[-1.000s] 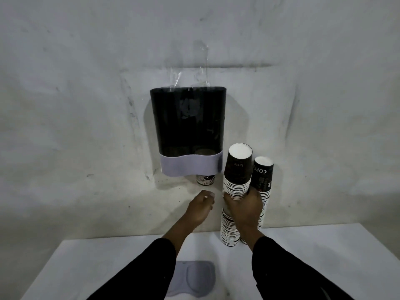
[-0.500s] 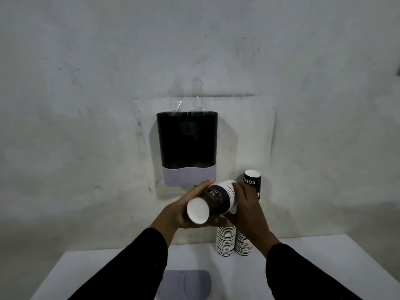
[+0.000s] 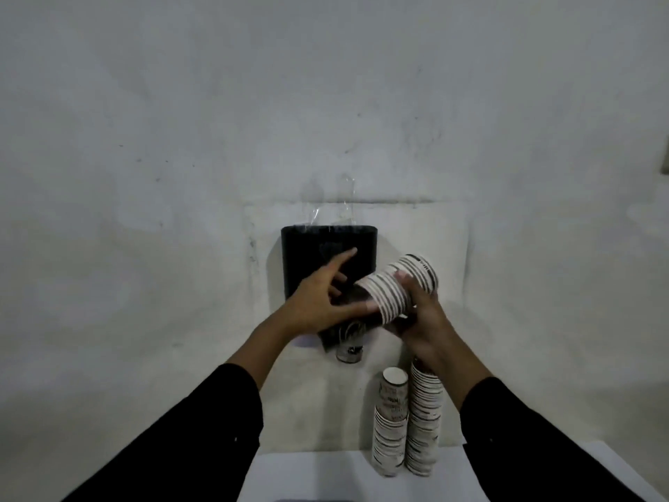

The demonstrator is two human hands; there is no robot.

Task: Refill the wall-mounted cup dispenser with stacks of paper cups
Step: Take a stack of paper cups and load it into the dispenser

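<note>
The dark cup dispenser point(image 3: 307, 255) hangs on the wall at centre, with one cup point(image 3: 349, 353) poking out below it. Both hands hold a short stack of paper cups point(image 3: 396, 289), tilted almost sideways in front of the dispenser's lower right. My right hand point(image 3: 421, 320) grips the stack from below and behind. My left hand point(image 3: 318, 302) holds its dark lower end, index finger stretched up over the dispenser front. Two more stacks stand on the table: a shorter one point(image 3: 390, 422) and a taller one point(image 3: 424, 418).
A white table point(image 3: 318, 476) runs along the bottom against the rough white wall point(image 3: 181, 139). A grey lid-like piece point(image 3: 311, 500) barely shows at the table's near edge. My black sleeves fill the lower corners.
The held stack has risen from chest height to the front of the dispenser and turned, striped rims now up-right. My left index finger has stretched out. The view tilted up.
</note>
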